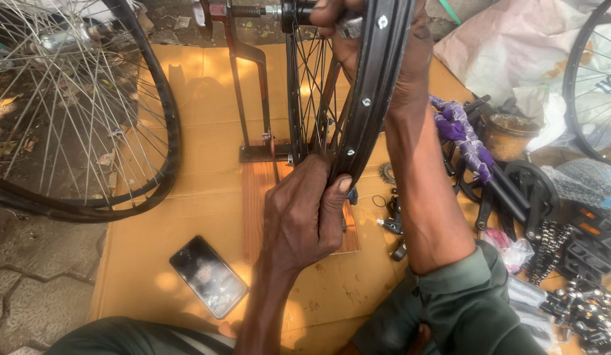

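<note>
The black bicycle rim (371, 92) stands upright in a red-brown truing stand (249, 85), whose base rests on a wooden board (259, 197) over brown cardboard (187, 85). The left hand (302, 213) pinches the rim's lower edge, its grip closed with the thumb on the rim's side. The right hand (384, 46) wraps the rim higher up, fingers curled shut over it near the hub. Left of the stand lies a spoked wheel (75, 105); below it, a smartphone (208, 276); right of it, black pedals (591, 240)
</note>
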Demonstrator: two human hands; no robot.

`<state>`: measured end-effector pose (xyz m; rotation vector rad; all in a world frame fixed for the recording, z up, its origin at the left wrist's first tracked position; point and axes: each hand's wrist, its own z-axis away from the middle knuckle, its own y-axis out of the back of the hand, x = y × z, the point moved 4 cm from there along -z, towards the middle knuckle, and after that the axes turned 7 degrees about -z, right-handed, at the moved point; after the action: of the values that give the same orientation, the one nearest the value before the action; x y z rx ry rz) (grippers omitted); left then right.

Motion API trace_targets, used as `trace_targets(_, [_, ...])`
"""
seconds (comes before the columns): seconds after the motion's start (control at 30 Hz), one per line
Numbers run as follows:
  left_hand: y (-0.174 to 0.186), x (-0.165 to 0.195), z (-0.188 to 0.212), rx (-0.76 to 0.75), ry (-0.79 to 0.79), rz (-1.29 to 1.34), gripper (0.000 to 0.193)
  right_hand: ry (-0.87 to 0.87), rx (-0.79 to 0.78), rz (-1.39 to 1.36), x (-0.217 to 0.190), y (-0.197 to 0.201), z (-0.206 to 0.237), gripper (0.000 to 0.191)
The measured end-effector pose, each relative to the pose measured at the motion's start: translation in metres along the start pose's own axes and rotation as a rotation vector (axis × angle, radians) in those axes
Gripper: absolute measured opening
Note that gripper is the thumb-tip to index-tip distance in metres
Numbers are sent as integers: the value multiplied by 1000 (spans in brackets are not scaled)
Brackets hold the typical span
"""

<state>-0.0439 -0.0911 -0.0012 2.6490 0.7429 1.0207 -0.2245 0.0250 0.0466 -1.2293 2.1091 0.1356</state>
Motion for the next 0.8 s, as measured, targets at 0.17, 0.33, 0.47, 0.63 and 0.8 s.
trace_targets(0.17, [1, -5, 2, 19, -12, -22, 16, -10, -89, 27, -5, -4, -2, 60])
trace_targets(0.33, [-2, -7, 3, 30, -9, -7, 16, -44, -17, 324, -11, -4, -6, 35])
trace_targets(0.47, [2, -1, 7, 44, -10, -11, 17, 100, -121, 398, -15, -18, 0, 17])
trace_targets(0.63, [0, 8, -1, 93, 64, 42, 12, 249, 196, 331, -17, -17, 18, 15])
trace_targets(0.8, [11, 10, -8, 213, -24, 84, 30, 210, 294, 346, -14, -13, 34, 16])
